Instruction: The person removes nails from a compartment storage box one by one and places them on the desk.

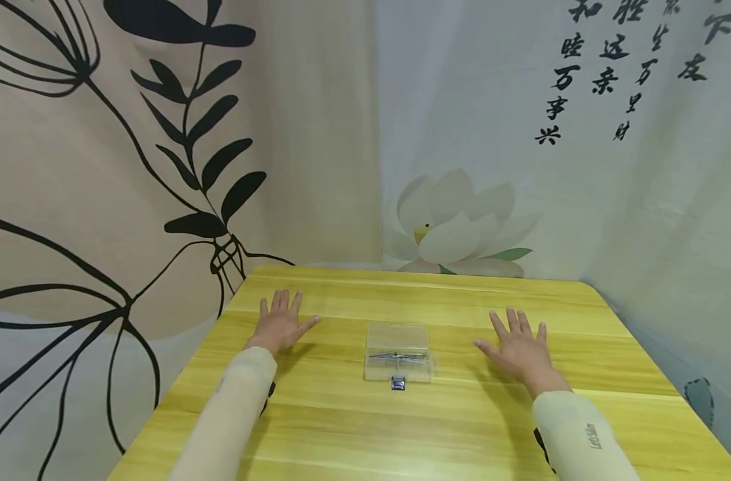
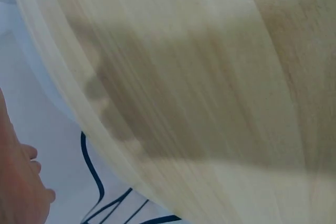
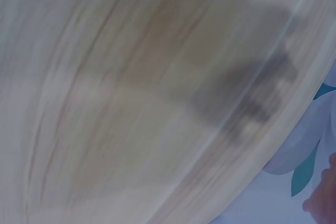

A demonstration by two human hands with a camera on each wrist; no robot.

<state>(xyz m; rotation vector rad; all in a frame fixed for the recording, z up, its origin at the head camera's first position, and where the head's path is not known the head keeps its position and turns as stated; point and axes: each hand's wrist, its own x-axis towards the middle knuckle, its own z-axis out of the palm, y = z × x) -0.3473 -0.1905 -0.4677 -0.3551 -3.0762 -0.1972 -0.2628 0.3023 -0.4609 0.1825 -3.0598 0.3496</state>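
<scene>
While the left hand (image 1: 281, 326) hovers over the left of the worktop (image 1: 437, 427), its grip is spread wide, fingers straight. To its right, well apart from either grip, a clear box (image 1: 397, 335) lies mid-worktop, holding metal pieces (image 1: 397, 356); a blue piece (image 1: 398, 383) sits at its near edge. Farther right hovers the right hand (image 1: 522, 351), its grip likewise spread.

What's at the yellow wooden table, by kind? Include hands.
Bare hands (left hand, right hand): 2
Clear rectangular plastic case: 1
Small blue rectangular piece at its front: 1
Total: 4, excluding slim silver metal pieces in the case, too bunched to count.
</scene>
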